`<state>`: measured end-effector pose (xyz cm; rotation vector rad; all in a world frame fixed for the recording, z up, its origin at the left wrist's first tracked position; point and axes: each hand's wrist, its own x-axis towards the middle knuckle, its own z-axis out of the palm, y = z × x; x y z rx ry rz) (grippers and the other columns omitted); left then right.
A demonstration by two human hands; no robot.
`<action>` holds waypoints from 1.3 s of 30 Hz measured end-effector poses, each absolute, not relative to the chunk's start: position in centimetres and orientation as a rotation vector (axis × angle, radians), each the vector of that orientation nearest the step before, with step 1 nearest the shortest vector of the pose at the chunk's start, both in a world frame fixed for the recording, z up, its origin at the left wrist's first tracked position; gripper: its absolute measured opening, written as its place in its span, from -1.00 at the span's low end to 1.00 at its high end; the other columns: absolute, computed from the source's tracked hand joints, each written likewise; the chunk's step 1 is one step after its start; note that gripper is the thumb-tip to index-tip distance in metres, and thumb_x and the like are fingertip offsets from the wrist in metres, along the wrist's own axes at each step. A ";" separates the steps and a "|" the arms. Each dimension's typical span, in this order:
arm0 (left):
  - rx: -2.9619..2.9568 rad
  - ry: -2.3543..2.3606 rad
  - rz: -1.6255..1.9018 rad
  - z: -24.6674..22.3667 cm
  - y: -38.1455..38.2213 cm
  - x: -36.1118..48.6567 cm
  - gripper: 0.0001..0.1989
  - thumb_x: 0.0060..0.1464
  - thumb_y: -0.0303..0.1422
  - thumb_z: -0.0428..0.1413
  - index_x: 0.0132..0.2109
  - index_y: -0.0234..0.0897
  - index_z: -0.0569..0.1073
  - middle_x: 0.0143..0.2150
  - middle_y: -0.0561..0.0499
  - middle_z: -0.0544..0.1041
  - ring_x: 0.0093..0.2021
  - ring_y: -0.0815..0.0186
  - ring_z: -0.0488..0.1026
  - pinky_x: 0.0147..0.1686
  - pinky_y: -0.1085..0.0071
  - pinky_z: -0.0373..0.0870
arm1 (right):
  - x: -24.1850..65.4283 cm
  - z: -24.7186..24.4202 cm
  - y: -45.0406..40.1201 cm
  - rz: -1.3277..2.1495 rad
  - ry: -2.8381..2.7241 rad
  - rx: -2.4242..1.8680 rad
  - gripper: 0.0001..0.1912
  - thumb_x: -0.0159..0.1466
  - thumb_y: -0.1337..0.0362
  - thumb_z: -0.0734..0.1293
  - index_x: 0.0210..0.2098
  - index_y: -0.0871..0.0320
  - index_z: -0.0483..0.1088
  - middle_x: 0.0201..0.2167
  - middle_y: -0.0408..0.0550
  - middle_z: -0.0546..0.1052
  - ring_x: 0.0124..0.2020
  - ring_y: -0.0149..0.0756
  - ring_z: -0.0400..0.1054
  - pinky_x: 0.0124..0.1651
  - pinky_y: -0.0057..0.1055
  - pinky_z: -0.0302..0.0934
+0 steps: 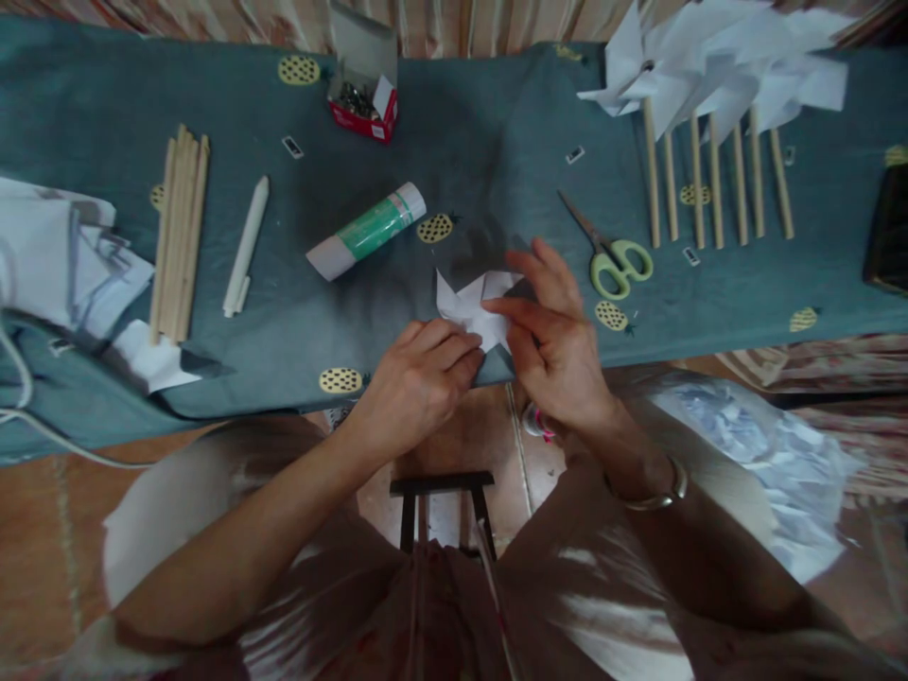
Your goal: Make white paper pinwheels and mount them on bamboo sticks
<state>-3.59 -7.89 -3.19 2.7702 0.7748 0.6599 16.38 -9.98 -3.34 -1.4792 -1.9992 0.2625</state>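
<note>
A white paper pinwheel [464, 305] with folded blades lies at the near edge of the cloth-covered table. My left hand [429, 374] is closed on its lower left side, fingertips pressed together on the paper. From the right, my right hand [557, 345] touches the pinwheel with its index finger near the centre and the thumb by the right blade; its other fingers are raised and apart. Beyond the hands lies a glue stick [379, 225] with a green label. Green-handled scissors [611, 260] rest to the right of my right hand.
Wooden sticks [181, 236], a white pen [247, 246] and cut paper [49, 255] lie on the left. A red box [363, 112] of small metal pieces stands open at the back. Several finished pinwheels [716, 76] on sticks lie at the back right. A plastic bag [766, 454] hangs below.
</note>
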 end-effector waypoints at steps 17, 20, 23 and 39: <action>2.796 0.775 0.673 -3.1 -7.9 -3.6 -0.83 0.35 -0.44 0.06 -0.09 -0.38 0.55 -0.09 -0.10 0.65 -0.15 0.21 0.49 -0.23 0.27 0.35 | 15.7 -4.6 -10.7 0.128 -2.091 -1.411 -0.77 0.35 0.40 0.19 -0.17 0.06 0.46 0.26 0.08 0.43 0.47 0.01 0.04 0.32 0.14 0.15; 2.798 0.773 0.674 -3.1 -7.9 -3.7 -0.84 0.34 -0.45 0.07 -0.07 -0.38 0.55 -0.06 -0.10 0.65 -0.12 0.20 0.49 -0.21 0.26 0.37 | 16.3 -4.2 -10.7 0.194 -2.016 -1.428 -0.68 0.35 0.42 0.17 -0.05 0.01 0.46 0.29 0.02 0.40 0.44 -0.04 0.11 0.34 0.11 0.18; 2.805 0.780 0.690 -3.0 -7.9 -3.6 -0.84 0.33 -0.45 0.09 -0.08 -0.39 0.56 -0.05 -0.11 0.65 -0.12 0.19 0.49 -0.21 0.25 0.37 | 16.6 -3.7 -10.7 0.232 -1.936 -1.497 -0.62 0.36 0.39 0.17 0.08 0.00 0.44 0.23 0.05 0.47 0.28 -0.08 0.34 0.31 0.05 0.27; 2.667 0.812 0.776 -3.1 -7.6 -4.1 -0.84 0.31 -0.42 0.10 -0.08 -0.32 0.58 -0.04 -0.13 0.65 -0.09 0.19 0.53 -0.14 0.23 0.46 | 16.4 -3.9 -9.8 0.674 -1.494 -1.642 -0.52 0.16 0.35 0.35 0.09 0.07 0.43 -0.16 -0.10 0.64 -0.38 -0.34 0.46 -0.19 -0.27 0.47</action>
